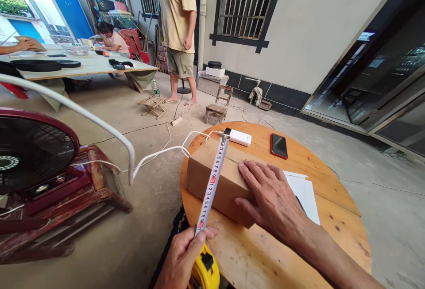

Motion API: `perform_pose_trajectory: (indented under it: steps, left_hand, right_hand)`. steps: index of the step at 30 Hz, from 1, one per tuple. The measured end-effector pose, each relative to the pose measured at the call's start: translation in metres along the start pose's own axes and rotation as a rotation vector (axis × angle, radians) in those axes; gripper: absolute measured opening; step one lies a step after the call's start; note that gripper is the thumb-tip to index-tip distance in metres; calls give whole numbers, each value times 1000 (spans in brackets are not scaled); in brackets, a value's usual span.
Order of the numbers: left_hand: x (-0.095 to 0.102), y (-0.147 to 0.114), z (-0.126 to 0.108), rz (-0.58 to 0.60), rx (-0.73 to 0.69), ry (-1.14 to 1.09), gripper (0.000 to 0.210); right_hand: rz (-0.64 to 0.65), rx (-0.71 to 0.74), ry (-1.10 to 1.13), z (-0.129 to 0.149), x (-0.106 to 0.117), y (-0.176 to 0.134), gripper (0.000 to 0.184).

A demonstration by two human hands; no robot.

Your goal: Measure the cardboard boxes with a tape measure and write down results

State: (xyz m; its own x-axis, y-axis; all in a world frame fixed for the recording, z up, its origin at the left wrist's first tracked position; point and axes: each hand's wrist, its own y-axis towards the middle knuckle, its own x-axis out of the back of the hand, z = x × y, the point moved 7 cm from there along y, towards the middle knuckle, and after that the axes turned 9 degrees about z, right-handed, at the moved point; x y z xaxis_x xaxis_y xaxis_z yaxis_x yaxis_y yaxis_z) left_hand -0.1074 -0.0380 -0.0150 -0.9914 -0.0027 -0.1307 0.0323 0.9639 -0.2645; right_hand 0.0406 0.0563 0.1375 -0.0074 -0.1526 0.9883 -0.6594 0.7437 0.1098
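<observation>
My left hand (187, 251) grips a yellow tape measure (206, 267), the thumb pressed on its pulled-out white blade (211, 188). The blade slants up across a brown cardboard box (212, 200), and its metal end tip sits near the box's far edge. Resting on the right part of the box is my right hand (274, 196), fingers spread and laid over the top. The box lies on a round wooden table (335, 231). Just beyond it is a white power bank (241, 137) with a white cable. Partly behind my right wrist lie white papers (307, 198) and a dark pen.
A phone in a red case (279, 145) lies on the table's far side. Left stands a dark red fan (36, 156) on a wooden chair, with a white cable in front. Beyond are a small wooden chair (217, 111), a standing person (179, 23) and a long table (99, 67) with people.
</observation>
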Motion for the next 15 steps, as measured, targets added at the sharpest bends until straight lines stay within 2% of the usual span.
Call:
perform_pose_trajectory:
  steps: [7, 11, 15]
  left_hand:
    - [5, 8, -4, 8, -77, -5, 36]
    - [-6, 15, -17, 91, -153, 4, 33]
    - [-14, 15, -19, 116, -139, 7, 37]
  right_hand:
    - [23, -18, -76, 2, -11, -3, 56]
    - [-7, -47, -92, -13, -15, 10, 53]
    - [-31, -79, -126, -37, -18, 33, 49]
